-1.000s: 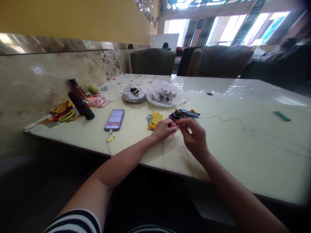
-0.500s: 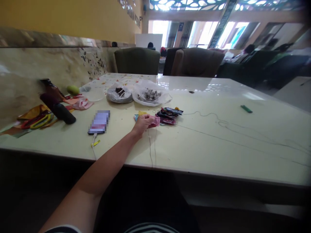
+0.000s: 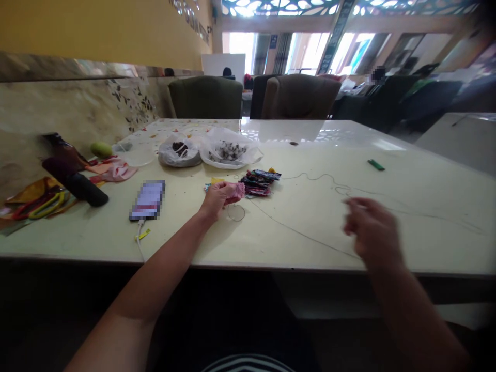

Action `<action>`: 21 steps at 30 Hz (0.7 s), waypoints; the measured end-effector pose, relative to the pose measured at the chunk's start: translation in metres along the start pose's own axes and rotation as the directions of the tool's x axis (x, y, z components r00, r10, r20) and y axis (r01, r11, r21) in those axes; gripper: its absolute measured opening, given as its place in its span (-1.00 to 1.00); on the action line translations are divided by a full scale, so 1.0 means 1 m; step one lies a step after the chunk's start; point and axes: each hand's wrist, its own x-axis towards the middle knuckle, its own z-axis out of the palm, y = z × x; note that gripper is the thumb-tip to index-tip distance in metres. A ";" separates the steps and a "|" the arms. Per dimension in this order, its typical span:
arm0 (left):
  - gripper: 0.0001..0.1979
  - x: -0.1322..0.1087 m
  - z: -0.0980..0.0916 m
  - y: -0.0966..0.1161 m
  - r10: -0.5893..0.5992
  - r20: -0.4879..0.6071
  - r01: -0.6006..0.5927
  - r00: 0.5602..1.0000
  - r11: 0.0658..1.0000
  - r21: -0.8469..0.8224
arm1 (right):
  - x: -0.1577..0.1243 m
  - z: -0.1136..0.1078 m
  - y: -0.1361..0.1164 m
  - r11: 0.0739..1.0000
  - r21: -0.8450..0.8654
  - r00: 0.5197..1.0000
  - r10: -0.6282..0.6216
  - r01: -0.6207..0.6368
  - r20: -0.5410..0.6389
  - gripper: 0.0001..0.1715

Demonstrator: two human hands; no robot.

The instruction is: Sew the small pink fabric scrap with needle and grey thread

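My left hand (image 3: 215, 200) is closed on a small pink fabric piece (image 3: 237, 191), pinched just above the table. Touching or close to its right edge is a stack of dark, colourful fabric pieces (image 3: 259, 182); yellow and blue bits show behind the hand. Below the pink piece hangs a small loop of thread (image 3: 236, 212). A longer thread (image 3: 294, 228) runs rightward across the table towards my right hand (image 3: 372, 227). That hand is raised over the right side, slightly blurred, its fingertips pressed together. What they hold is too small to make out.
A phone (image 3: 148, 199) on a charging cable lies at left, near scissors (image 3: 48, 205) and a dark bottle-like object (image 3: 77, 183). Two plastic bags, one with dark bits (image 3: 170, 155) and one with whitish stuffing (image 3: 228, 152), stand behind. A green object (image 3: 375, 165) lies right.
My right hand has come into view at the right. The thread below the pink piece has drawn up from two long strands into a small loop. My left hand keeps its hold.
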 end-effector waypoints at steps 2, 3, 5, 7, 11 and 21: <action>-0.69 0.000 -0.001 0.002 0.002 0.005 -0.002 1.000 1.000 -0.014 | -0.002 0.051 -0.010 0.985 0.089 0.959 0.121 -0.149 0.258 -0.59; -0.69 0.000 -0.002 0.003 0.005 0.007 -0.005 1.000 1.000 -0.021 | -0.003 0.078 -0.016 0.972 0.106 0.905 0.152 -0.210 0.397 -0.56; -0.69 0.000 -0.002 0.005 0.012 0.009 -0.012 1.000 0.999 -0.037 | -0.007 0.125 -0.027 0.944 0.088 0.790 0.211 -0.317 0.576 -0.55; -0.71 0.001 -0.002 0.006 0.024 0.018 -0.023 1.000 0.999 -0.047 | -0.011 0.155 -0.034 0.913 0.087 0.689 0.236 -0.399 0.685 -0.68; -0.74 0.000 -0.002 0.006 0.057 0.024 -0.056 0.998 0.997 -0.044 | -0.024 0.149 -0.046 0.889 0.218 0.669 0.125 -0.404 0.733 -0.68; -0.79 0.002 -0.002 0.004 0.030 -0.022 -0.032 0.999 0.996 -0.078 | -0.074 -0.001 -0.058 0.925 0.334 0.594 -0.168 -0.181 0.787 -0.47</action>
